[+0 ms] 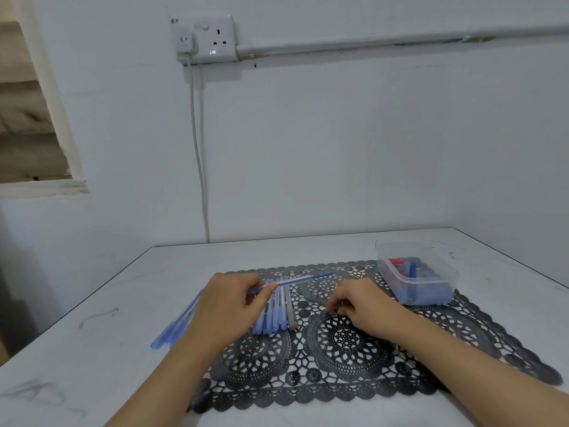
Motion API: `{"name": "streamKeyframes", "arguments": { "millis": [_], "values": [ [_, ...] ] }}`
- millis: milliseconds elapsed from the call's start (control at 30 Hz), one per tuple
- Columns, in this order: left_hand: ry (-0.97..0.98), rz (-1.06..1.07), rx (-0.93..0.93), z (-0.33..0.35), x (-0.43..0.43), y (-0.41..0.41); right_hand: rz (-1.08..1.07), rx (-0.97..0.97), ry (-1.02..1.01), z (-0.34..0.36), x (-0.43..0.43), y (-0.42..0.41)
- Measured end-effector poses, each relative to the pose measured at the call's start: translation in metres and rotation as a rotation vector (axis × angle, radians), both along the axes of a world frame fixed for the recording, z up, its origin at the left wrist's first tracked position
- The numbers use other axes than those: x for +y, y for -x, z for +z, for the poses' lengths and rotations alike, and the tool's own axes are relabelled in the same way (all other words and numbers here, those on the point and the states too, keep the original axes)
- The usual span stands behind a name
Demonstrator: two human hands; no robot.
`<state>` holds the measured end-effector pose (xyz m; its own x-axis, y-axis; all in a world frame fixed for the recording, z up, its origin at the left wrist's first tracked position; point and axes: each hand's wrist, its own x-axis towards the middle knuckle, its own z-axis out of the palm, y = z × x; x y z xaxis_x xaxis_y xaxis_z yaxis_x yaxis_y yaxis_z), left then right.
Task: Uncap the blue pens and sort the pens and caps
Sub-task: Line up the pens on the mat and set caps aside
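Left hand (228,306) pinches blue pen (297,281); right hand (360,306) curled.

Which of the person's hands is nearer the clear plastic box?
Right. The right hand lies just left of the box; the left hand, holding a pen, is farther left.

Person, head-camera view; two parts on record. Item one: left forearm (166,386) with left hand (228,306), visible from the bottom edge of the frame upward. Item two: right forearm (462,362) with right hand (360,306), visible from the lower right corner. Both forearms are bare along their whole visible length, wrists included, and both hands are bare. Build slender, each forearm tapering toward the wrist. Knuckle lines show on both hands. Nail detail too blurred to record.
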<state>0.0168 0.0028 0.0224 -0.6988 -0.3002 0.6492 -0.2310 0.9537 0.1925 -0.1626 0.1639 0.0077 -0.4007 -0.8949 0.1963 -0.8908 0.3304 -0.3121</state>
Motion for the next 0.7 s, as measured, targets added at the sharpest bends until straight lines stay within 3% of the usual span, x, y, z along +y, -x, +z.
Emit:
{"name": "streamKeyframes", "arguments": {
  "millis": [133,433,533,700],
  "values": [
    [0.001,0.001,0.003,-0.002,-0.002,0.000,0.015,0.007,0.037,-0.003,0.001,0.001],
    [0.006,-0.014,0.013,-0.003,-0.002,0.001,-0.135,0.129,0.474,0.002,0.005,-0.008],
    [0.028,-0.023,0.006,-0.005,-0.002,0.002,-0.024,0.172,0.563,0.002,0.005,-0.012],
    [0.047,-0.018,-0.008,-0.005,-0.003,0.003,0.167,0.272,0.532,-0.004,0.001,-0.019]
  ]
}}
